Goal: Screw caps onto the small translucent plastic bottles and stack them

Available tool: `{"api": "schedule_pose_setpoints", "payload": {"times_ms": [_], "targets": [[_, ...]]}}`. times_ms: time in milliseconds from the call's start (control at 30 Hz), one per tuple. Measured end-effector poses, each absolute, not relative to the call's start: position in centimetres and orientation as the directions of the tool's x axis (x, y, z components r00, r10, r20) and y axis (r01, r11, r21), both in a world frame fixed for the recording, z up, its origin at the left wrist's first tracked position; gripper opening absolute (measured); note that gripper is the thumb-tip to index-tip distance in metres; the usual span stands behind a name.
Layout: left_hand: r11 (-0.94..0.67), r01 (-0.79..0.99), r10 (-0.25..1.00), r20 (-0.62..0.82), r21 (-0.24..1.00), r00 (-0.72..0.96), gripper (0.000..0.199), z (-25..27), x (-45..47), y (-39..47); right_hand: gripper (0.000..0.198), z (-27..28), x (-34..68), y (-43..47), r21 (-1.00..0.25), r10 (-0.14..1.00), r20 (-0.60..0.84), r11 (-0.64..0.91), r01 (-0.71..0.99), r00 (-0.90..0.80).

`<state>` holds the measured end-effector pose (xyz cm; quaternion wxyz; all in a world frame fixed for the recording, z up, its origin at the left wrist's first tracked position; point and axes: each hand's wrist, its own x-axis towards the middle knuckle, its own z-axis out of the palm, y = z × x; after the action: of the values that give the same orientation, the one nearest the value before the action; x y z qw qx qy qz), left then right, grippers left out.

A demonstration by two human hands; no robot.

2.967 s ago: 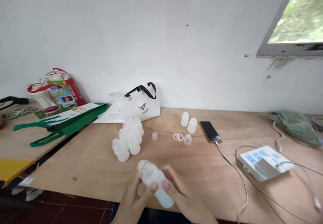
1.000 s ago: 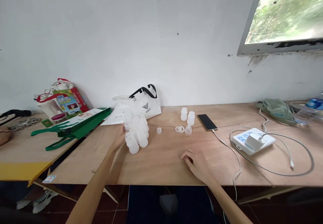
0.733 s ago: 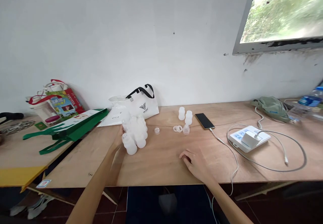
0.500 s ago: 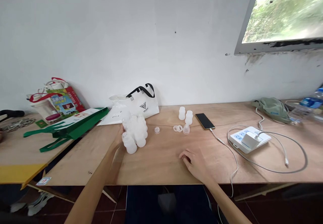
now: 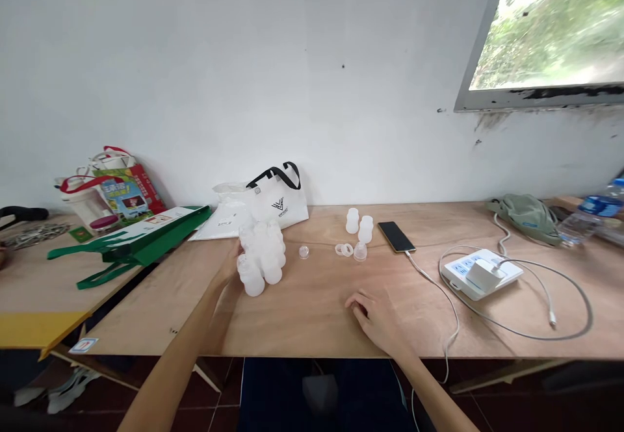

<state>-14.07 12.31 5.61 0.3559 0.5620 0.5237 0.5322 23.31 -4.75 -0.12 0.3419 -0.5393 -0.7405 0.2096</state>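
Left hand (image 5: 230,267) grips the bottle cluster (image 5: 260,255) — right hand (image 5: 375,315) lies empty on the table (image 5: 312,308), loose rings (image 5: 344,249) beyond.

White tote bag (image 5: 273,206) against wall; green bag (image 5: 131,243) far left; phone (image 5: 396,236) cabled; power strip (image 5: 480,273) right.

White tote bag (image 5: 275,203) with a black angular logo and a line of small print beneath it too small to read, colourful printed bag (image 5: 124,188) and green bag (image 5: 146,234) with illegible lettering
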Motion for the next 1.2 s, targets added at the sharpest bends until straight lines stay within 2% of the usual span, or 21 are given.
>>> {"api": "schedule_pose_setpoints", "payload": {"times_ms": [67, 133, 233, 333, 433, 500, 600, 700, 800, 1000, 1200], "targets": [[-0.208, 0.212, 0.944, 0.253, 0.955, -0.21, 0.059, 5.8, -14.7, 12.6, 0.027, -0.1, 23.3, -4.7, -0.685, 0.941, 0.28, 0.334, 0.648, -0.189], [-0.275, 0.219, 0.867, 0.34, 0.936, -0.363, 0.058, 6.8, -15.2, 12.3, 0.027, -0.2, 23.3, -4.7, -0.69, 0.94, 0.282, 0.337, 0.641, -0.191], [-0.516, 0.262, 0.611, 0.564, 0.816, -0.555, 0.048, 10.2, -14.3, 9.9, 0.027, -0.2, 23.3, -4.7, -0.688, 0.939, 0.289, 0.339, 0.642, -0.186], [-0.675, 0.321, 0.492, 0.73, 0.664, -0.475, 0.039, 13.9, -10.5, 5.4, 0.027, -0.4, 23.3, -4.6, -0.679, 0.937, 0.292, 0.344, 0.648, -0.191], [-0.707, 0.286, 0.586, 0.763, 0.646, -0.275, 0.037, 15.0, -5.4, 1.3, 0.025, -0.5, 23.3, -4.5, -0.669, 0.938, 0.289, 0.34, 0.661, -0.19], [-0.658, 0.253, 0.717, 0.693, 0.709, -0.077, 0.039, 13.6, -2.4, 0.3, 0.025, -0.6, 23.3, -4.6, -0.669, 0.938, 0.291, 0.339, 0.661, -0.187], [-0.466, 0.21, 0.884, 0.449, 0.859, 0.129, 0.055, 9.3, 0.7, 1.9, 0.026, -0.5, 23.3, -4.6, -0.673, 0.936, 0.301, 0.345, 0.654, -0.184], [-0.24, 0.195, 0.971, 0.237, 0.951, 0.039, 0.062, 5.0, 2.1, 5.7, 0.026, -0.3, 23.4, -4.6, -0.675, 0.933, 0.307, 0.352, 0.649, -0.187], [-0.133, 0.194, 0.988, 0.146, 0.972, -0.053, 0.066, 2.3, 2.2, 8.8, 0.026, -0.1, 23.4, -4.7, -0.667, 0.933, 0.306, 0.352, 0.656, -0.19], [-0.115, 0.193, 0.984, 0.139, 0.975, -0.114, 0.066, 0.2, 1.2, 10.9, 0.026, -0.1, 23.3, -4.7, -0.673, 0.935, 0.298, 0.348, 0.653, -0.191], [-0.086, 0.189, 0.99, 0.105, 0.978, -0.094, 0.066, -0.1, 0.4, 10.7, 0.027, 0.0, 23.2, -4.8, -0.669, 0.938, 0.295, 0.339, 0.661, -0.183]]}}
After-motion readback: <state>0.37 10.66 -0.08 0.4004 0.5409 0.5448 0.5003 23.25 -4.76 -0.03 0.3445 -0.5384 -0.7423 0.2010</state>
